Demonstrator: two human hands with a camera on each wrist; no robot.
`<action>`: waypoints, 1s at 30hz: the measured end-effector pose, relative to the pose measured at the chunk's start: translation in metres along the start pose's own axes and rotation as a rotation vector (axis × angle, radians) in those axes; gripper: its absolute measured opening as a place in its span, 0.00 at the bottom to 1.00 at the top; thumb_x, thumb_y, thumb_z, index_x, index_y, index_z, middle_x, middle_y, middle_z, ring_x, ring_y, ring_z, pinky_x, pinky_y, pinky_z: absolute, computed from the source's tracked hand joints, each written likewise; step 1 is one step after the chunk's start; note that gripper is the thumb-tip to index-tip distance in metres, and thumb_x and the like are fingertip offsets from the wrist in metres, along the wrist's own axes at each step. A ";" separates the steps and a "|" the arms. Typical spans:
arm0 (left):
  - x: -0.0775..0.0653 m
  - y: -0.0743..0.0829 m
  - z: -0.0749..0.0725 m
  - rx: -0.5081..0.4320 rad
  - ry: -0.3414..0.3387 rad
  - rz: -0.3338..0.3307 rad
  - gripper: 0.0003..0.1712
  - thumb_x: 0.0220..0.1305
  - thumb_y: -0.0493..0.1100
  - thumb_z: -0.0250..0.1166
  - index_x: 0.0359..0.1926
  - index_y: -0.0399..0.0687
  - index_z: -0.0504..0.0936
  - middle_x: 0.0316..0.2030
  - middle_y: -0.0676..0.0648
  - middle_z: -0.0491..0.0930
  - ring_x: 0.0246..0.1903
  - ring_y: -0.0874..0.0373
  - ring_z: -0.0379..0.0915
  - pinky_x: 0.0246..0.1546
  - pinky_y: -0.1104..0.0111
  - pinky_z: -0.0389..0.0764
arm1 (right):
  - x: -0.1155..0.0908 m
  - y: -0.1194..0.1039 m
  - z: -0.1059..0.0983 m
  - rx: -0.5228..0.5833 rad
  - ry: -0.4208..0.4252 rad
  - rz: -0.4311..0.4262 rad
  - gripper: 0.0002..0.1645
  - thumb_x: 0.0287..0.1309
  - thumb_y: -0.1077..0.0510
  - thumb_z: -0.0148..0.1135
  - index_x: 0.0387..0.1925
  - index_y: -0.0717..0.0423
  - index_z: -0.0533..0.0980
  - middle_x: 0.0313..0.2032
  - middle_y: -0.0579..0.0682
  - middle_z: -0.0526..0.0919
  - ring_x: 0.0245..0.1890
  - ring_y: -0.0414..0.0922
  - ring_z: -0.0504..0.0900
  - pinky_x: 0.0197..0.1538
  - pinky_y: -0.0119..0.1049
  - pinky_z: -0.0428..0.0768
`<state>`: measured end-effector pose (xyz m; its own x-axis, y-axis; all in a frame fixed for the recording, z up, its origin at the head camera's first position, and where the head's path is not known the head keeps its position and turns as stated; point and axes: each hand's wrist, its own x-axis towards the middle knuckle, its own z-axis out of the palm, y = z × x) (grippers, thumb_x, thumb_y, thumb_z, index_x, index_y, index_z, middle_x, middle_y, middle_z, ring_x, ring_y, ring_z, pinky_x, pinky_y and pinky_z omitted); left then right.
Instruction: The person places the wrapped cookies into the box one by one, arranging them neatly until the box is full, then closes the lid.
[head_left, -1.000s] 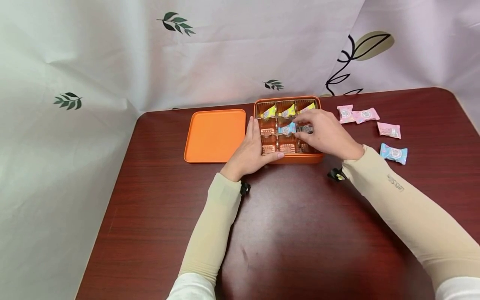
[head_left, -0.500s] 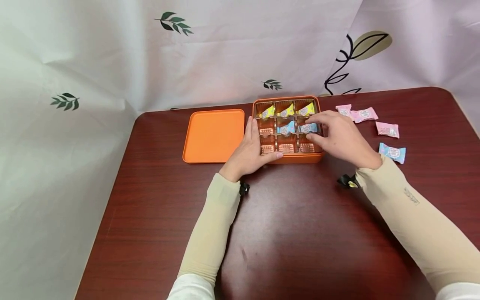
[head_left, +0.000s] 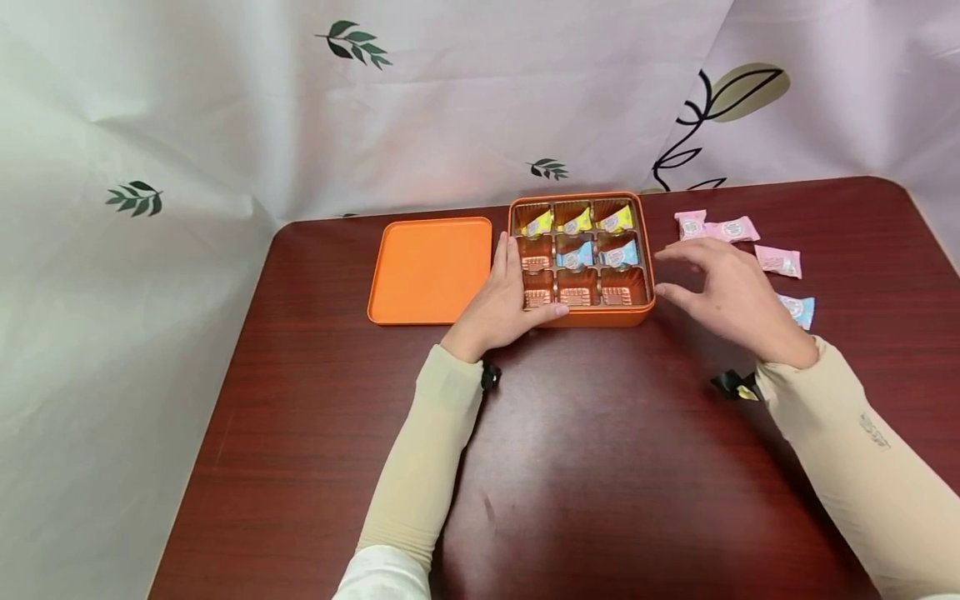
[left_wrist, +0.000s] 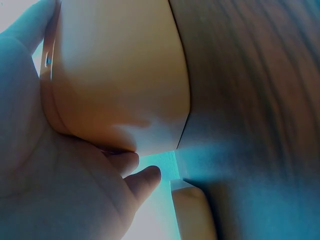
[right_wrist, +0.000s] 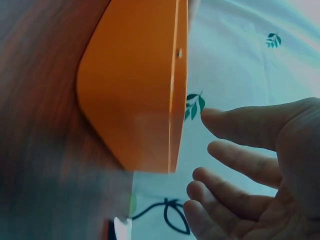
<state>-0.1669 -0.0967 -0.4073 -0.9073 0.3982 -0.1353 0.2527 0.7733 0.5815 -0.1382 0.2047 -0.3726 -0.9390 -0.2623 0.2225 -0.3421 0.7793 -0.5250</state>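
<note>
An orange box point(head_left: 611, 317) with a brown divided tray stands at the back of the table. Three yellow-wrapped candies point(head_left: 576, 221) lie in its back row. In the middle row, blue-wrapped candies occupy the centre compartment point(head_left: 575, 256) and the right one point(head_left: 619, 254). My left hand point(head_left: 491, 308) rests against the box's front left corner, fingers straight along the left side and thumb on the front edge. Just right of the box, my right hand point(head_left: 731, 296) is held with fingers and thumb apart, nothing between them. It partly covers another blue-wrapped candy point(head_left: 801, 312).
To the left of the box lies a flat orange lid point(head_left: 431, 271). Three pink-wrapped candies point(head_left: 778, 261) are on the table point(head_left: 585, 467) at the right, beyond my right hand. A patterned white cloth point(head_left: 450, 108) hangs behind the table.
My right hand has let go of the blue-wrapped candy in the right middle compartment and moved right, out of the box. The left hand stays where it was.
</note>
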 end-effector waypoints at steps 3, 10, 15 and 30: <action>0.000 -0.001 0.000 0.004 0.001 0.003 0.72 0.60 0.77 0.59 0.78 0.42 0.24 0.77 0.46 0.15 0.77 0.59 0.20 0.73 0.63 0.51 | -0.009 0.007 -0.002 -0.007 -0.002 0.020 0.25 0.55 0.59 0.74 0.55 0.60 0.81 0.55 0.62 0.80 0.54 0.60 0.75 0.52 0.59 0.70; 0.001 -0.003 0.000 0.007 -0.004 0.010 0.72 0.61 0.76 0.59 0.77 0.42 0.23 0.77 0.44 0.15 0.76 0.60 0.18 0.74 0.63 0.49 | -0.025 0.022 -0.005 -0.025 0.034 0.042 0.26 0.53 0.61 0.74 0.54 0.62 0.80 0.53 0.64 0.81 0.57 0.61 0.74 0.56 0.59 0.68; 0.001 -0.002 0.000 0.017 -0.001 0.012 0.72 0.60 0.76 0.59 0.77 0.41 0.23 0.78 0.44 0.16 0.76 0.59 0.19 0.73 0.63 0.51 | -0.033 0.032 -0.007 -0.033 0.027 0.061 0.26 0.53 0.61 0.74 0.54 0.62 0.79 0.54 0.65 0.80 0.57 0.63 0.73 0.55 0.60 0.67; 0.000 -0.001 0.000 0.015 -0.001 0.005 0.72 0.61 0.76 0.59 0.77 0.42 0.23 0.77 0.47 0.13 0.77 0.58 0.20 0.74 0.64 0.50 | -0.055 0.056 -0.019 -0.060 0.019 0.142 0.30 0.50 0.63 0.75 0.55 0.67 0.76 0.56 0.72 0.74 0.57 0.71 0.66 0.58 0.66 0.59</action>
<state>-0.1668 -0.0975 -0.4074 -0.9056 0.4028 -0.1330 0.2624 0.7783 0.5704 -0.1055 0.2732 -0.3987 -0.9768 -0.1367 0.1651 -0.2026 0.8404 -0.5027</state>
